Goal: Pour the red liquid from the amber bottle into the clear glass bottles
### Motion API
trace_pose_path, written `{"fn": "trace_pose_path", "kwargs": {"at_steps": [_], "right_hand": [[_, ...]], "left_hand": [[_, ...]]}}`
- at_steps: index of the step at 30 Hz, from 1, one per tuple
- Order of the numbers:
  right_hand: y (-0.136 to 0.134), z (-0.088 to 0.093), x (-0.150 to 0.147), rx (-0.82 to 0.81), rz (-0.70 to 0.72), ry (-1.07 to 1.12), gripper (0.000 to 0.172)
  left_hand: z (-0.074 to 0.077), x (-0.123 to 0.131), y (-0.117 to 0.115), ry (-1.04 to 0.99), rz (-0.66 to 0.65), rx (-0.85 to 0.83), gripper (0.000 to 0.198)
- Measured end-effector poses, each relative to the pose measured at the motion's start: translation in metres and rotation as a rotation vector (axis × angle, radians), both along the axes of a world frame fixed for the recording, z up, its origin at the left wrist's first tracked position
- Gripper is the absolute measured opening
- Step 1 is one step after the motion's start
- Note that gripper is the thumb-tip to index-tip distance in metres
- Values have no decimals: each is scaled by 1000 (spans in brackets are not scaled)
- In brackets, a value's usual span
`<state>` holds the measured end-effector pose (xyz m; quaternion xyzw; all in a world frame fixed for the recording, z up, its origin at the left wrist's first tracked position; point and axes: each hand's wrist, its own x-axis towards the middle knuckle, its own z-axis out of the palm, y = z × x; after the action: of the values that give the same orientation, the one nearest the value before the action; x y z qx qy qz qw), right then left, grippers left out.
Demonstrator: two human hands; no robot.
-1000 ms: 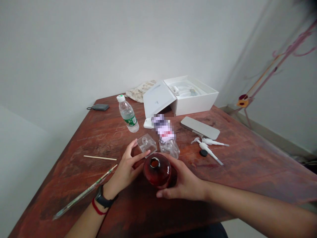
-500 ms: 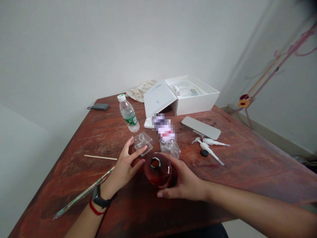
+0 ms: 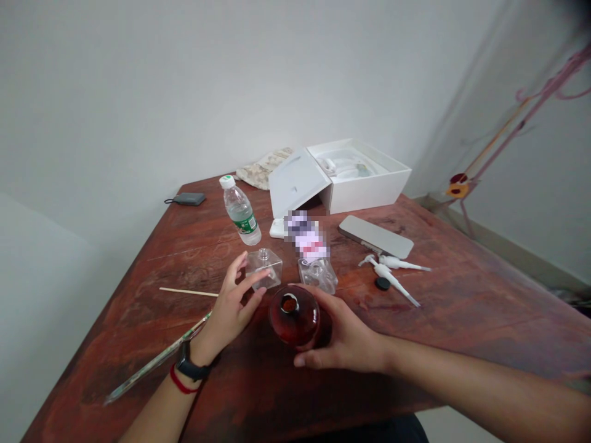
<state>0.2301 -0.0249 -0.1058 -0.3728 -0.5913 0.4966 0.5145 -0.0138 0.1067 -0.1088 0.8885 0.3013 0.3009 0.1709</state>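
Across the reddish table [image 3: 138, 332] stand a water bottle [image 3: 242, 218] and a white box [image 3: 367, 192], with two white pumps [image 3: 390, 279] to the right. Blurry squares mask a flat item [image 3: 307, 237]. A dark-red bottle [image 3: 298, 327], near the front edge, hides some fingers of the right hand [image 3: 339, 335], which is clamped round it. The left hand [image 3: 234, 311] spreads its fingers apart, one overlapping a clear bottle [image 3: 272, 261]; contact I can't make out.

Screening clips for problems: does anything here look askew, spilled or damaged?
No spill shows. A pixelated patch oddly hides something in front of the white box, whose lid leans askew. The brown bottle in the right hand has a whitish rim: glare or chipping, I can't tell.
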Motion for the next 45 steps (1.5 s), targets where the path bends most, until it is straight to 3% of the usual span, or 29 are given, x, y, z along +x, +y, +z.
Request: {"fn": "trace_pose_path", "kwargs": {"at_steps": [10,15,18,37,45], "right_hand": [[0,2,0,-11,-3,-36,96],[0,2,-1,-34,13,-17,99],[0,1,-1,-33,12,-12,101],[0,1,-1,-20,3,-25,100],[0,0,0,-19,8,-34,101]], "left_hand": [[7,1,1,-116,19,47,21],[8,1,1,-137,5,34,50],[9,2,1,-106,13,-9,56],[12,4,-2,-125,3,-86,27],[9,3,-3,-146,8,-138,27]]}}
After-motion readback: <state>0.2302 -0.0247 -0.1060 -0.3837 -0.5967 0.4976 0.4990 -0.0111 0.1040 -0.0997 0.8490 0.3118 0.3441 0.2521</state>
